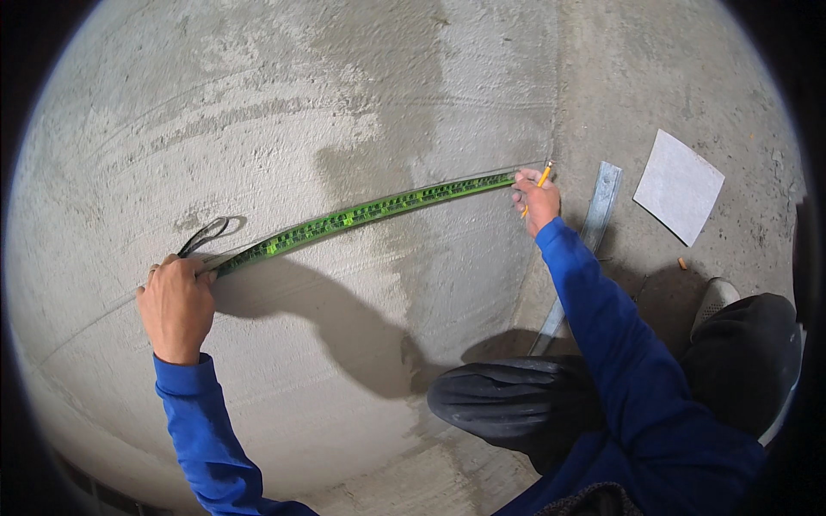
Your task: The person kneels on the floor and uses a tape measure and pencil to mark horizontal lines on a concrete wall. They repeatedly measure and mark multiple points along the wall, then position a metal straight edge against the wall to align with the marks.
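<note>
A long, narrow green strip with black markings (348, 217), ruler-like, lies along a rough, pale plastered surface (284, 344). My left hand (178, 305) grips its left end, fingers closed, beside a black cord loop (205, 236). At the strip's other end, my right hand (539, 205) is closed on a yellow pencil (545, 175), its fingers also against the strip's tip. A thin dark line runs along the strip's upper edge and on past my left hand. The strip's extreme left end is hidden under my fingers.
To the right, a white square tile or sheet (680, 187) lies on the grey concrete floor (654, 77). A dusty metal-like bar (602, 198) passes under my right forearm. A small orange bit (682, 264) lies near my shoe (716, 303). My bent knee (482, 396) is close below.
</note>
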Demonstrator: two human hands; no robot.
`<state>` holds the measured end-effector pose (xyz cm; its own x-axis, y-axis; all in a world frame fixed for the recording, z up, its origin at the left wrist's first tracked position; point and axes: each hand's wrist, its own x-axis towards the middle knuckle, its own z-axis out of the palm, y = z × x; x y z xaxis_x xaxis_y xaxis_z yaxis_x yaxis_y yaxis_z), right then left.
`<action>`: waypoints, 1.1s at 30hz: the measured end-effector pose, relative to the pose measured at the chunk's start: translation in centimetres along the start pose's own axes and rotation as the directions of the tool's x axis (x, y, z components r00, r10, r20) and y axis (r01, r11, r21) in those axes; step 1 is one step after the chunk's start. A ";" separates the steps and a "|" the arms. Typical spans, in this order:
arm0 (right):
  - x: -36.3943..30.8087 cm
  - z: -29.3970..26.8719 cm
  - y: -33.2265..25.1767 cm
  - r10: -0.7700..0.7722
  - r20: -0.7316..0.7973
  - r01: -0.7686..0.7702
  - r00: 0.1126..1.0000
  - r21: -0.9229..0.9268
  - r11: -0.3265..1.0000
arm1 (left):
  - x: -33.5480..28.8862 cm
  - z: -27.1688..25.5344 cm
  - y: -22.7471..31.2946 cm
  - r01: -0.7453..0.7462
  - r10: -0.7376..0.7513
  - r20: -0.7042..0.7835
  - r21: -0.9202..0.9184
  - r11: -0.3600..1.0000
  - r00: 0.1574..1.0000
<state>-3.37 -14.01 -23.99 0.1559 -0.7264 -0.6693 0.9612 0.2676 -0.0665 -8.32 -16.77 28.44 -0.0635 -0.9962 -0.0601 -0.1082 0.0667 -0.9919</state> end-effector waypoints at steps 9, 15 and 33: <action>0.2 0.2 0.1 -0.005 -0.032 0.007 0.999 0.036 0.999 | 0.0 -0.1 0.1 0.016 -0.016 0.028 -0.017 1.000 0.999; -0.1 0.3 -0.1 -0.013 -0.036 0.014 0.999 0.018 1.000 | -0.1 -0.2 0.3 0.012 -0.012 0.023 0.019 1.000 1.000; 0.3 0.3 0.3 -0.048 -0.048 0.045 0.998 -0.049 0.998 | -0.2 0.7 -0.1 0.005 -0.005 -0.021 0.025 1.000 1.000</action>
<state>-2.95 -14.30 -23.99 0.0989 -0.7072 -0.7000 0.9551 0.2649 -0.1327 -7.58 -16.67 28.50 -0.0838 -0.9951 -0.0530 -0.0834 0.0600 -0.9947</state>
